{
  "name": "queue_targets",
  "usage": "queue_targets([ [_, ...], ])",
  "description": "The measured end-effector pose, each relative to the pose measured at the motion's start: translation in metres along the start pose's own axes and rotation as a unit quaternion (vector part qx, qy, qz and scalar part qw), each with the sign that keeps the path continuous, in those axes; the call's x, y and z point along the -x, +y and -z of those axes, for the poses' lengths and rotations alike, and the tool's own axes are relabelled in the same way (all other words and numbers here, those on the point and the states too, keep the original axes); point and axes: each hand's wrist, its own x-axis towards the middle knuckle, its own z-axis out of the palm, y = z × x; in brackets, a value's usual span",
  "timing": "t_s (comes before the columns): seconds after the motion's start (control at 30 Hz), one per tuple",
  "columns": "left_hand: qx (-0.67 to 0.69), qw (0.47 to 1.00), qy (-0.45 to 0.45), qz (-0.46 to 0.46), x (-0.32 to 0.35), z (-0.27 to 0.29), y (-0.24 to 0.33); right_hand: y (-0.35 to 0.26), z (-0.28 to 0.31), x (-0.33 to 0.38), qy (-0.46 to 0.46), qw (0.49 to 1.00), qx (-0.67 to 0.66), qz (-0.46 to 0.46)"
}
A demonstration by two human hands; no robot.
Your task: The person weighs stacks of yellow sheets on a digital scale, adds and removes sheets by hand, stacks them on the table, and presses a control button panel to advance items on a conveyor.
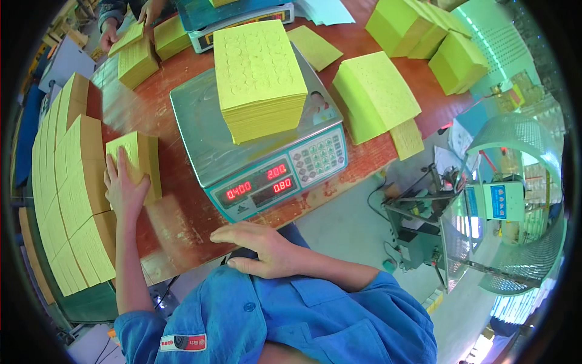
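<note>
My left hand [128, 189] lies on a small yellow paper stack [140, 159] on the left of the table, its fingers and thumb spread over the top. Below the scale's front edge, my right hand [260, 246] hovers near the table edge with fingers extended and nothing in them. A taller stack of embossed yellow paper [260, 73] sits on the metal pan of the digital scale [200, 139]. Red digits glow on the scale's display, beside a keypad.
Large blocks of yellow paper [79, 176] line the left edge. More stacks [376, 97] stand right of the scale on the red table [170, 233]. At the far side, another person's hand [109, 35] touches paper near a second scale [242, 27]. Machinery [424, 224] stands right.
</note>
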Motion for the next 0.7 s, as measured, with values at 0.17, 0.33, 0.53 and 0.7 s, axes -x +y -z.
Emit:
queue_targets([
  [0.17, 0.020, 0.999, 0.001, -0.026, -0.018, 0.006, 0.017, 0.002, -0.017, 0.001, -0.005, 0.993, -0.058, -0.102],
  [0.33, 0.025, 0.994, 0.006, -0.111, 0.034, 0.022, 0.011, 0.007, -0.052, -0.009, -0.009, 0.986, -0.112, -0.122],
  [0.53, 0.095, 0.976, -0.135, -0.145, 0.128, 0.076, 0.008, 0.031, -0.071, -0.007, 0.039, 0.977, -0.090, -0.191],
  [0.7, 0.637, 0.742, -0.178, 0.111, 0.133, 0.083, -0.040, 0.052, -0.093, -0.011, 0.077, 0.983, -0.012, -0.167],
])
